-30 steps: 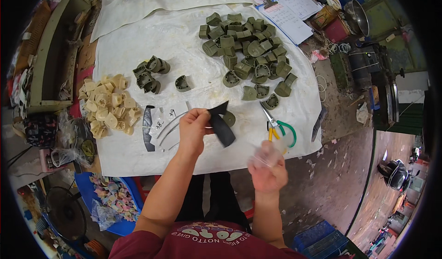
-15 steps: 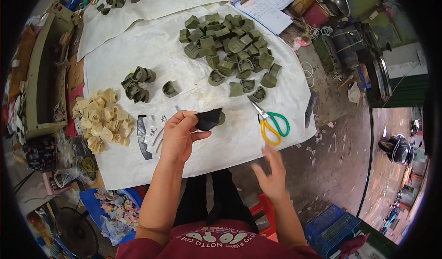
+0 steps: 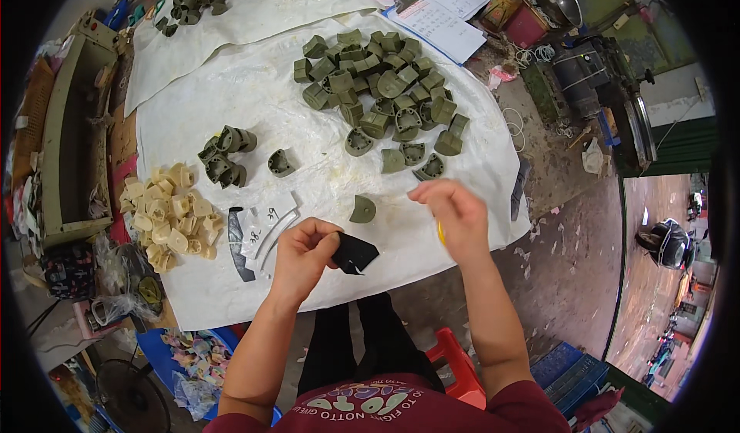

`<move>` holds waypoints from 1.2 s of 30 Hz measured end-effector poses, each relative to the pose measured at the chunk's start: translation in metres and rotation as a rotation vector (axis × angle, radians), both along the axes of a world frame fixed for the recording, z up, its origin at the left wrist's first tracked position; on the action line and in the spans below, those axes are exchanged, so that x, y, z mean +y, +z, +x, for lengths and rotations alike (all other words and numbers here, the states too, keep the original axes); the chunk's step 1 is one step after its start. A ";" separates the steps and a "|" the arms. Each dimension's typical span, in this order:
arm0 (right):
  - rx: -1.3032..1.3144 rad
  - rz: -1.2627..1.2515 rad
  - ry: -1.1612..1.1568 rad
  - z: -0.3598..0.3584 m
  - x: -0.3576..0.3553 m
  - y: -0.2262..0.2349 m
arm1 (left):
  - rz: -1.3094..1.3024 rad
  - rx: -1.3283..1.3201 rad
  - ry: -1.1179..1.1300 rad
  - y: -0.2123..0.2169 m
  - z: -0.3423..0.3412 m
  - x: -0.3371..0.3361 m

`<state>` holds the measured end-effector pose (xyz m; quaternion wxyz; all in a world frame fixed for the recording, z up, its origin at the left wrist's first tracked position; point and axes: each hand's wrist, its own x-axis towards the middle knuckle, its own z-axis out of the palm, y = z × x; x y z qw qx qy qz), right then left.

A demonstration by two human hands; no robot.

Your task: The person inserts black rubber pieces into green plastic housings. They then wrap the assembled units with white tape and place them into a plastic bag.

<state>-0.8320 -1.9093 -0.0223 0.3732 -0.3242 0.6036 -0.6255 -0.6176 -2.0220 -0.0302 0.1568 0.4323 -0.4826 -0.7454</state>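
My left hand (image 3: 304, 257) pinches a black piece of thin sheet material (image 3: 356, 253) between thumb and fingers, with a small notch in its lower edge. My right hand (image 3: 458, 217) is closed over the scissors, whose yellow handle (image 3: 442, 233) shows beside the fingers; the blades and green handle are hidden under the hand. A single olive-green, D-shaped piece (image 3: 362, 209) lies on the white cloth (image 3: 308, 189) beyond the black piece. To the left of my left hand rest a clear plastic bag with curved strips (image 3: 267, 236) and a dark curved strip (image 3: 238, 240).
Many olive-green hollow pieces (image 3: 393, 85) are heaped at the far right of the cloth. A smaller green cluster (image 3: 225, 156) and a beige heap (image 3: 171, 216) sit at the left. A clipboard with papers (image 3: 443, 25) lies at the back; a red stool (image 3: 455, 367) stands below the table edge.
My right hand has moved up onto the scissors and closed over them. My left hand has shifted nearer the table's front edge and turned the black piece, uncovering the green piece behind it.
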 end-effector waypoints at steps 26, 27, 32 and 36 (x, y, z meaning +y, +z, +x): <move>-1.166 0.144 0.142 0.072 0.093 -0.039 | -1.001 0.285 -0.694 0.007 -0.013 0.069; -1.363 0.143 0.119 0.069 0.088 -0.041 | -1.030 0.307 -0.734 0.004 -0.013 0.071; -1.060 0.198 -0.053 0.051 0.076 -0.063 | -1.029 0.358 -0.845 0.000 -0.020 0.071; -1.010 0.049 -0.169 0.021 0.076 -0.060 | -0.581 0.440 -0.548 -0.008 -0.024 0.050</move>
